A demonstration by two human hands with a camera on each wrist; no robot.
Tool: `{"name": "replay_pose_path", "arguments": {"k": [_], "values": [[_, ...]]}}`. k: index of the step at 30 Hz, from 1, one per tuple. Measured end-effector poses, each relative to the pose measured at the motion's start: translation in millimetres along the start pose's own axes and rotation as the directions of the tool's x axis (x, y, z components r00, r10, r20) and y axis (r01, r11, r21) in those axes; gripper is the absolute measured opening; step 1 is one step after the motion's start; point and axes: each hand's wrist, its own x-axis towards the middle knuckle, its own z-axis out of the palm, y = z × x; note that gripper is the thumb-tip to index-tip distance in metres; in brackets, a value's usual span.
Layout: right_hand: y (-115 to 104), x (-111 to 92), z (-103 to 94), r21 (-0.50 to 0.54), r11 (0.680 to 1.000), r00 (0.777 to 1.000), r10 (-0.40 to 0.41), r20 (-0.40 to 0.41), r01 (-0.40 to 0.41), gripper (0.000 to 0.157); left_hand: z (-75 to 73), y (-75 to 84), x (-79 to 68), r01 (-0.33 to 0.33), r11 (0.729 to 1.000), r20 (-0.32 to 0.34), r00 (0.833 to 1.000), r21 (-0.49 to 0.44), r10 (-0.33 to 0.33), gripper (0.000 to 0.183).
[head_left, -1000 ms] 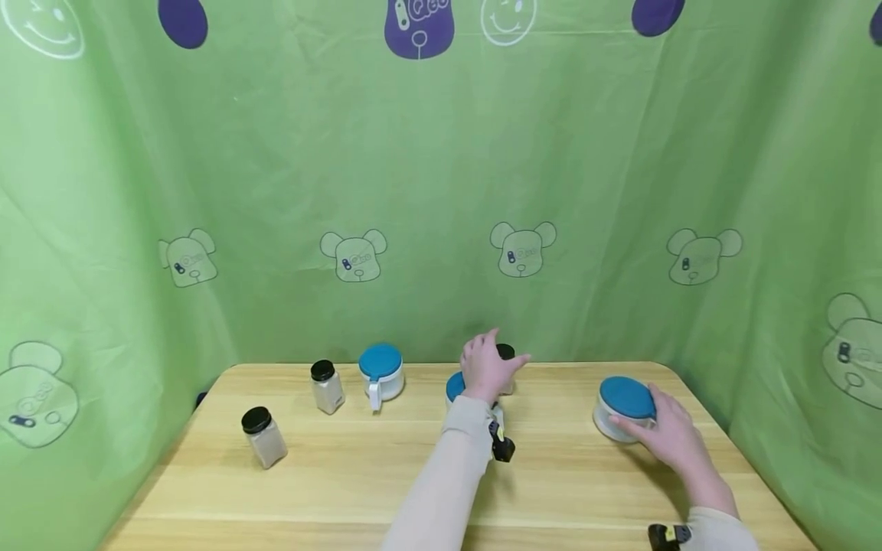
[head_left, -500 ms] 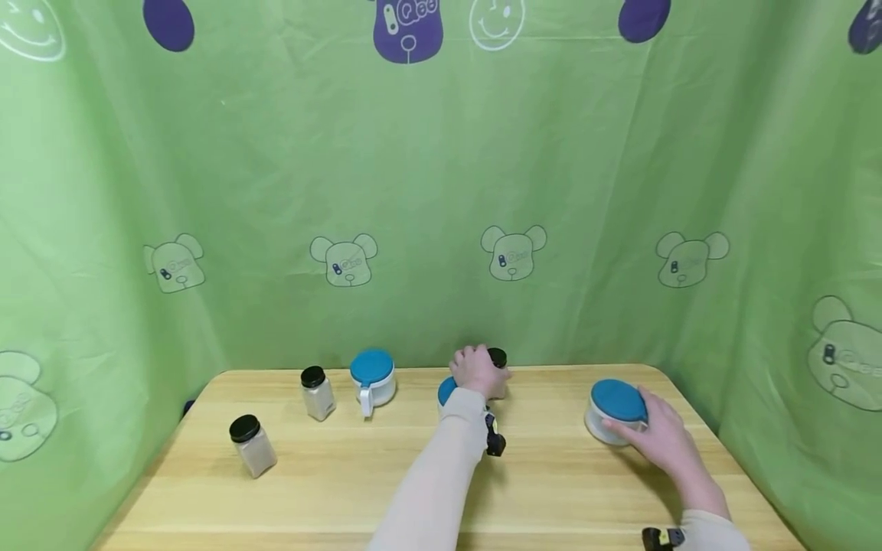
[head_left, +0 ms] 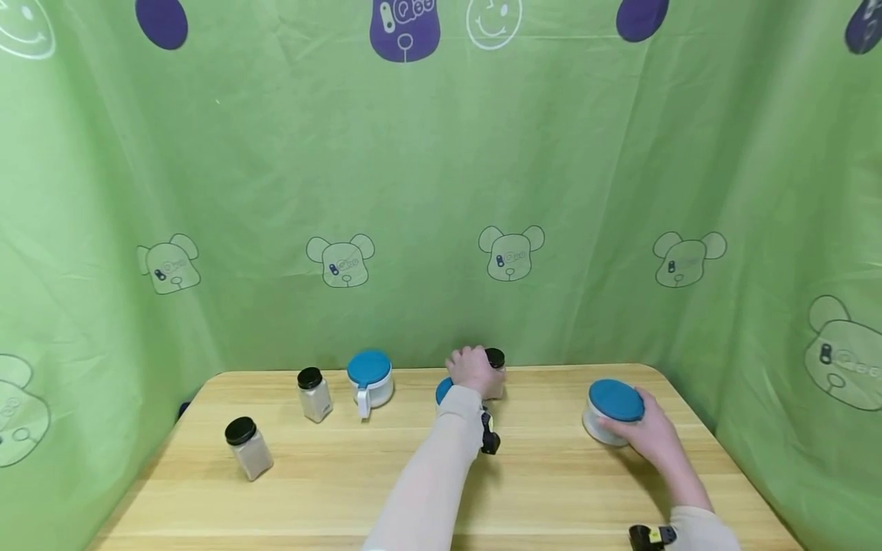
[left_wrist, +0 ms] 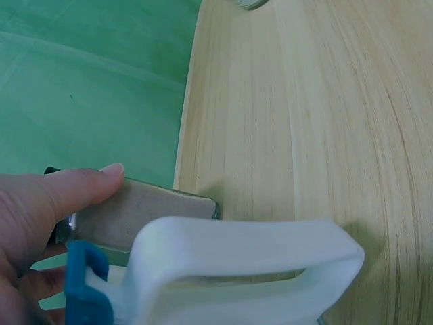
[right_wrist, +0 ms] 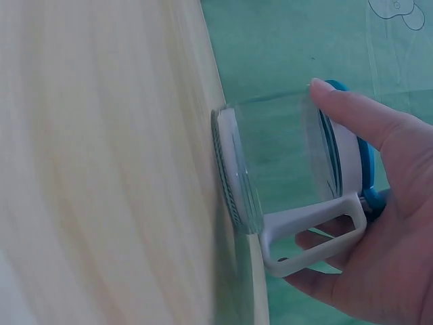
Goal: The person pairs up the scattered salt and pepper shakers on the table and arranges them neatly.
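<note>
My left hand point(head_left: 475, 371) grips a square clear jar with a black lid point(head_left: 494, 357) near the table's back edge. In the left wrist view its thumb lies along the side of this black-lidded jar point(left_wrist: 139, 215), and the fingers are partly hidden behind. Close beside stands a blue-lidded seasoning jar point(head_left: 444, 389), largely covered by the left arm; its white handle point(left_wrist: 250, 254) fills the near part of the left wrist view. At the right, my right hand point(head_left: 651, 432) holds another blue-lidded seasoning jar point(head_left: 615, 402). Its clear glass body point(right_wrist: 281, 152) stands upright, with the thumb at the lid's rim.
On the left of the wooden table point(head_left: 331, 490) are two black-lidded jars, a nearer jar point(head_left: 251, 451) and a farther jar point(head_left: 315, 398). A third blue-lidded jar point(head_left: 370, 379) stands beside the farther one. A green curtain point(head_left: 413, 168) hangs behind and around the table.
My left hand, spread over the black-lidded jar a second ago, has come down and closed round it. The right hand keeps its hold. The head view has shifted slightly.
</note>
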Motion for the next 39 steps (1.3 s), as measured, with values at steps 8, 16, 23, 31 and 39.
{"name": "replay_pose_path", "arguments": {"k": [8,16,23,31,39], "values": [[3.3,0.6,2.8,0.080,0.995,0.998,0.056,0.009,-0.057,0.119,2.3,-3.8,1.3,-0.016,1.000,-0.015,1.000,0.006,0.016,0.054],[1.0,0.1,2.7,0.093,0.993,0.997,0.076,-0.002,-0.076,0.120,2.6,-4.5,2.7,-0.007,1.000,-0.020,1.000,0.025,0.008,0.055],[-1.8,-0.7,0.5,0.073,0.996,0.999,0.045,-0.004,-0.045,0.122,-1.2,-3.2,2.9,-0.005,1.000,-0.020,1.000,0.027,0.006,0.055],[-2.1,-1.3,1.6,0.075,0.996,0.998,0.053,-0.037,-0.050,0.119,-3.9,-2.5,5.8,-0.026,0.999,-0.012,1.000,0.036,0.027,0.056],[-3.8,-2.9,5.3,0.116,0.991,0.997,0.071,-0.034,-0.067,0.119,-3.1,-6.0,5.8,-0.052,0.996,0.003,0.999,0.068,0.052,0.055]]}}
